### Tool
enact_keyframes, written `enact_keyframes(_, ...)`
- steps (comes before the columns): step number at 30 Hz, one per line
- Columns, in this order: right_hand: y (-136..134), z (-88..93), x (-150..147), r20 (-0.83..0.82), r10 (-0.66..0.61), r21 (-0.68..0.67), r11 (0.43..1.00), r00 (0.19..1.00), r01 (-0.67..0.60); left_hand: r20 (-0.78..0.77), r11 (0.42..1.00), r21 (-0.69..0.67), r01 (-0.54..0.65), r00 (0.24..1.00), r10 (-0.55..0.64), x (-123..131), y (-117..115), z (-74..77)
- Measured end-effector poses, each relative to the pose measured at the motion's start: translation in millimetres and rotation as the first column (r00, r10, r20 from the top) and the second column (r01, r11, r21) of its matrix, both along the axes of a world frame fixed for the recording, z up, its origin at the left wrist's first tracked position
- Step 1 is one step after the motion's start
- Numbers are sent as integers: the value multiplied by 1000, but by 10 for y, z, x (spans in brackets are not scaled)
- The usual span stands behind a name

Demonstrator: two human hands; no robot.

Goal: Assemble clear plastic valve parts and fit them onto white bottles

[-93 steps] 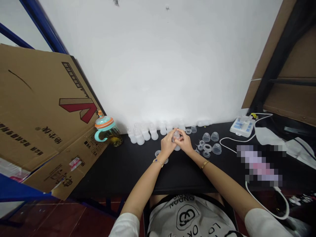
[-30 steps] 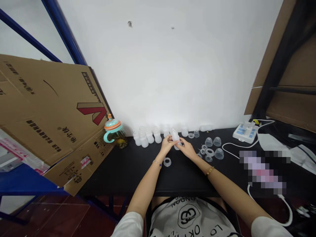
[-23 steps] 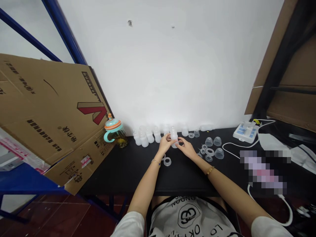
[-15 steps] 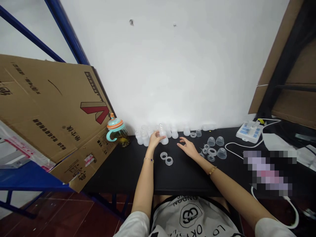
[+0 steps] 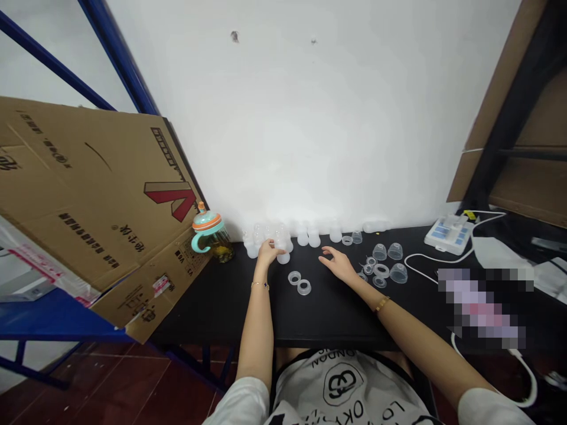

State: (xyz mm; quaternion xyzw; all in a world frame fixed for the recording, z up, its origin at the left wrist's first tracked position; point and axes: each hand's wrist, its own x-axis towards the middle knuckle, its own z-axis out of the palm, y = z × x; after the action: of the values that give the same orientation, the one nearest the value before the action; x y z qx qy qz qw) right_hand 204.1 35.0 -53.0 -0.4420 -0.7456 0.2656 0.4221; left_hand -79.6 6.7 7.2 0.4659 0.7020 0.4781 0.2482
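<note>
My left hand [image 5: 267, 256] has its fingers closed around a small milky baby bottle [image 5: 284, 258], standing upright at the front of a cluster of similar bottles [image 5: 251, 248] with clear nipples on top. My right hand [image 5: 337, 264] hovers over the black table with fingers apart and nothing in them. Two translucent collar rings [image 5: 303, 287] lie between my wrists. Beyond my right hand are clear dome caps [image 5: 398, 273], more rings [image 5: 381, 271] and small clear pieces too small to tell. White bottles [image 5: 314, 238] stand by the wall between my hands.
A teal-handled jug [image 5: 212, 236] with an orange-trimmed lid stands left of the bottles, beside a large cardboard box [image 5: 110, 195]. One bottle lies on its side [image 5: 375, 226] along the wall. At right are a white box [image 5: 448, 234], a white cable [image 5: 416, 258] and a blurred-out item.
My left hand has moved left with the bottle, bringing it up against the cluster and leaving a gap before the bottles on the right. My right hand has hardly moved.
</note>
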Motion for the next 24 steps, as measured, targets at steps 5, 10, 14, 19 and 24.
enact_keyframes(5, -11, 16, 5, 20, 3, -3, 1000, 1000, -3, -109, 992, -47, -118, 988, 113, -3, -69, 62)
enact_keyframes(10, -7, 21, -1, 34, -3, -18, 1000, 999, 4, -209, 962, -155, -224, 959, 190, 11, -142, 128)
enact_keyframes(14, 0, 18, -6, 44, -9, -17, 1000, 999, 10, -231, 932, -307, -192, 965, 123, 25, -178, 181)
enact_keyframes(19, 0, 24, -7, 59, 2, -15, 1000, 998, -1, -161, 869, -494, 27, 979, -122, 131, -274, 270)
enact_keyframes(24, -22, 61, -12, 88, -3, -20, 1000, 996, 5, -53, 629, -698, 341, 852, -521, 351, -358, 333)
